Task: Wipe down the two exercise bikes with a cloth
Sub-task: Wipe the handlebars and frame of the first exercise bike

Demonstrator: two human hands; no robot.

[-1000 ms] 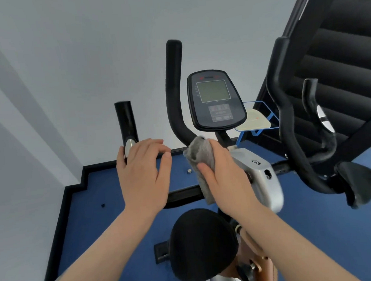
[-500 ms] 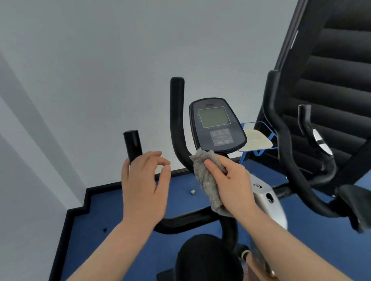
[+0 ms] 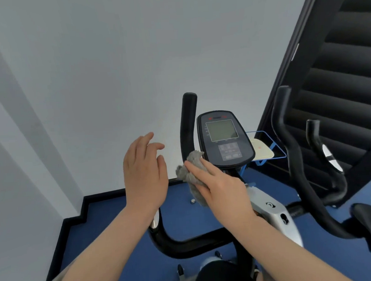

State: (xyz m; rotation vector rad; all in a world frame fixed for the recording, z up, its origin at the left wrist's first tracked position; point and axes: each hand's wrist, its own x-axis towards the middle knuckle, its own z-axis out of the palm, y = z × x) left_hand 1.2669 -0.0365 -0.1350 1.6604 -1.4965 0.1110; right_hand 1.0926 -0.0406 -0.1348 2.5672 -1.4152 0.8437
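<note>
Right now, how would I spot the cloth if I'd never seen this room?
Find the near exercise bike's black console with its grey screen. Just below its left edge, against the upright black handlebar, the right hand presses the cloth: the only fuzzy grey, crumpled thing among hard black parts.

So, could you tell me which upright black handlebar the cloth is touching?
The tall handlebar just left of the console; the right hand presses the grey cloth against its lower part.
</note>
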